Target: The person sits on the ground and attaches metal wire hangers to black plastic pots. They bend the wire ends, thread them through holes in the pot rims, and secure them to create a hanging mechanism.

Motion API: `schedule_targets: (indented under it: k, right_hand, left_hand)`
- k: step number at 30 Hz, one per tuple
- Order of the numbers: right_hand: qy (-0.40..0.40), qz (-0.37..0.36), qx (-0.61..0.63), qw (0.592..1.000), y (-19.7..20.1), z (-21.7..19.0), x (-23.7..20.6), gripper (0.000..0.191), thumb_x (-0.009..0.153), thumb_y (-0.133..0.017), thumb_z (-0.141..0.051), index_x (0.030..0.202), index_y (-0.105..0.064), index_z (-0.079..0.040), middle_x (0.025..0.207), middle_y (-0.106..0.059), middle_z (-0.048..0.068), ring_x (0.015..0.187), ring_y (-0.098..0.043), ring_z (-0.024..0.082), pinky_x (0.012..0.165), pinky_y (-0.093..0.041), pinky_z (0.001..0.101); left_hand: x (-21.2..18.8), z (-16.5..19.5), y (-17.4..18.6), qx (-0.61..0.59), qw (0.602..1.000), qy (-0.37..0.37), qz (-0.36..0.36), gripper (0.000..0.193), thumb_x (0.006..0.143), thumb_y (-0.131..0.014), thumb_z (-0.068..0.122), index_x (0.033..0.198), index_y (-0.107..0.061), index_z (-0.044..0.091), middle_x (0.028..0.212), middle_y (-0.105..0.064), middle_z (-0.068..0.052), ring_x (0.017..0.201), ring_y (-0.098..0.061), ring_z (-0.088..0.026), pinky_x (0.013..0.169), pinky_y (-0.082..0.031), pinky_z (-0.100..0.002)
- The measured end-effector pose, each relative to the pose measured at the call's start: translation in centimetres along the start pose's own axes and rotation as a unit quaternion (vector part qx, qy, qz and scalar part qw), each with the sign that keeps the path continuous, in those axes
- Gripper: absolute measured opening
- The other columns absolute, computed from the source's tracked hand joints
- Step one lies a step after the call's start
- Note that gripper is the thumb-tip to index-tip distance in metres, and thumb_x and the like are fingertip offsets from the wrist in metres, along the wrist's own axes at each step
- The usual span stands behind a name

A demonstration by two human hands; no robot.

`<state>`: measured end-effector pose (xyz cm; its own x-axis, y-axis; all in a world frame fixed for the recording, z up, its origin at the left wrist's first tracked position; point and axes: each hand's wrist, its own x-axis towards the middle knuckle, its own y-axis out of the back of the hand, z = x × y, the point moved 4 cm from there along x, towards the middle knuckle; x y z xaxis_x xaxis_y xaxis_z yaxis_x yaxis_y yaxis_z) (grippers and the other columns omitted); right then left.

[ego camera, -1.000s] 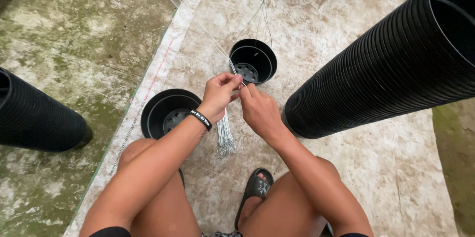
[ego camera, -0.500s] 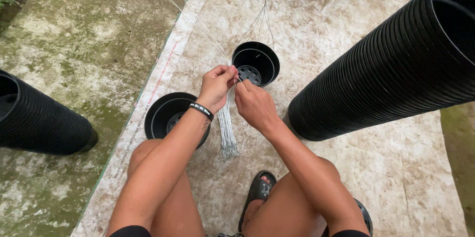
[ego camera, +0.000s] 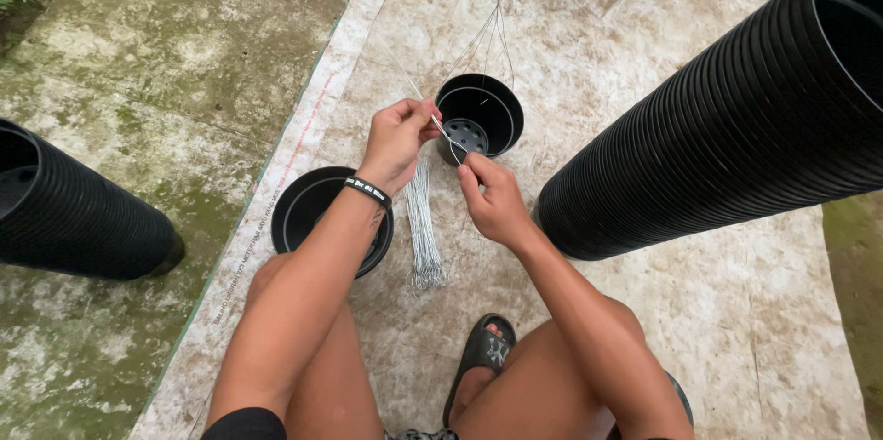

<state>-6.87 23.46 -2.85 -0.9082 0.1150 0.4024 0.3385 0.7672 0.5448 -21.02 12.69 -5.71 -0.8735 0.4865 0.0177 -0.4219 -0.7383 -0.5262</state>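
Wire (ego camera: pixel 449 134), thin and silvery, runs between both hands near the middle of the frame, just in front of a small black plastic pot (ego camera: pixel 479 118). Left hand (ego camera: pixel 397 139) pinches its upper part between thumb and fingers; right hand (ego camera: pixel 492 201) grips the lower end with its fingertips. Below the hands, a bundle of wire hangers (ego camera: pixel 422 230) lies on the pale sheet (ego camera: pixel 589 45). Another black pot (ego camera: pixel 308 210) sits under the left forearm. Long stacks of nested pots (ego camera: pixel 736 127) lie at right, and another stack (ego camera: pixel 64 210) at left.
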Motion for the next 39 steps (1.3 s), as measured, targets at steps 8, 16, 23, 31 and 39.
schedule_targets:
  k: [8,16,23,31,39]
  right_hand:
    - [0.127,0.006,-0.162,0.979,1.1,-3.6,-1.7,0.017,0.096,-0.062,-0.005,0.084,-0.051,0.000,0.077,-0.052,0.016,0.071,-0.056,0.036,0.064,-0.045,0.0462]
    - [0.145,0.051,-0.210,0.966,1.0,-3.6,-1.4,0.011,0.096,-0.062,-0.003,0.092,-0.053,0.001,0.085,-0.054,0.017,0.078,-0.059,0.037,0.067,-0.048,0.0471]
    - [0.174,0.013,-0.374,0.911,-0.1,-1.6,-1.6,0.010,0.087,-0.066,-0.008,0.084,-0.057,-0.006,0.081,-0.056,0.010,0.078,-0.059,0.030,0.069,-0.047,0.0437]
    - [0.165,-0.048,-0.589,0.790,-3.4,0.4,-2.7,0.006,0.077,-0.064,-0.013,0.079,-0.060,-0.009,0.078,-0.059,0.008,0.078,-0.059,0.025,0.069,-0.044,0.0374]
    - [0.136,0.031,-0.332,0.933,-1.0,0.1,-2.4,0.017,0.092,-0.066,-0.011,0.080,-0.056,-0.003,0.076,-0.057,0.012,0.072,-0.060,0.031,0.066,-0.046,0.0426]
  left_hand:
    - [0.9,1.4,1.9,-0.052,0.998,0.018,0.017,0.023,0.102,-0.066,0.021,0.091,-0.069,0.001,0.087,-0.070,-0.006,0.076,-0.066,-0.014,0.073,-0.057,-0.028]
    - [-3.2,-3.8,-2.7,-0.058,0.991,0.106,-0.053,0.022,0.100,-0.067,0.024,0.096,-0.069,0.003,0.090,-0.072,-0.004,0.084,-0.068,-0.012,0.074,-0.057,-0.028]
    - [-2.3,-4.2,-1.2,0.127,0.991,0.045,0.011,0.028,0.100,-0.067,0.024,0.085,-0.067,0.001,0.080,-0.070,-0.005,0.072,-0.067,-0.011,0.064,-0.059,-0.028]
    - [-1.0,-2.6,-1.3,0.433,0.901,0.003,0.031,0.030,0.097,-0.068,0.022,0.079,-0.073,-0.001,0.067,-0.073,-0.013,0.055,-0.069,-0.014,0.058,-0.055,-0.030]
    - [0.8,-1.8,-0.8,0.145,0.988,0.039,-0.031,0.030,0.102,-0.063,0.021,0.084,-0.068,-0.002,0.077,-0.071,-0.007,0.067,-0.068,-0.013,0.064,-0.060,-0.028]
